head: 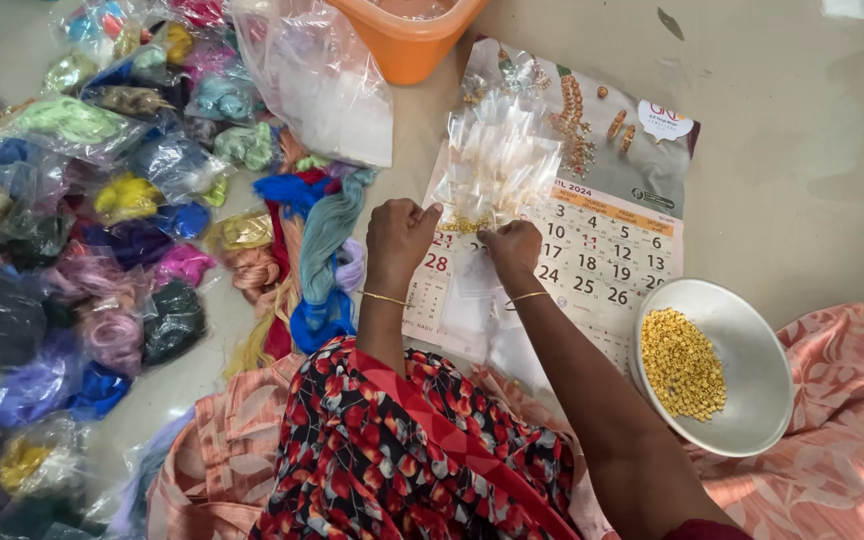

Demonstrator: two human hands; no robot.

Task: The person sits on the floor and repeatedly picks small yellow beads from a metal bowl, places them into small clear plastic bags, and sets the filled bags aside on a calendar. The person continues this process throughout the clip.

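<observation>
Both hands work at the bottom edge of a clear plastic packet (497, 165) that stands up from a wall calendar (602, 250) spread flat on the floor. The left hand (399, 235) is closed in a pinch on the packet's lower left corner, and the right hand (514, 248) is closed on its lower right corner, so the packet is stretched between them, with a thin row of small gold beads (462, 226) gathered along its bottom. The grip looks slight: if either corner slips or the film tears, I judge the beads would scatter across the calendar and roll off onto the floor. A tug toward the white bowl (752, 400) of yellow beads, resting near the right forearm, could tip it too. To the left lie many clear bags of coloured thread (72, 200) in green, yellow, blue, purple and black, beside loose skeins (322, 240). An orange tub (407, 45) stands above the calendar, whose top shows pictured gold jewellery.
</observation>
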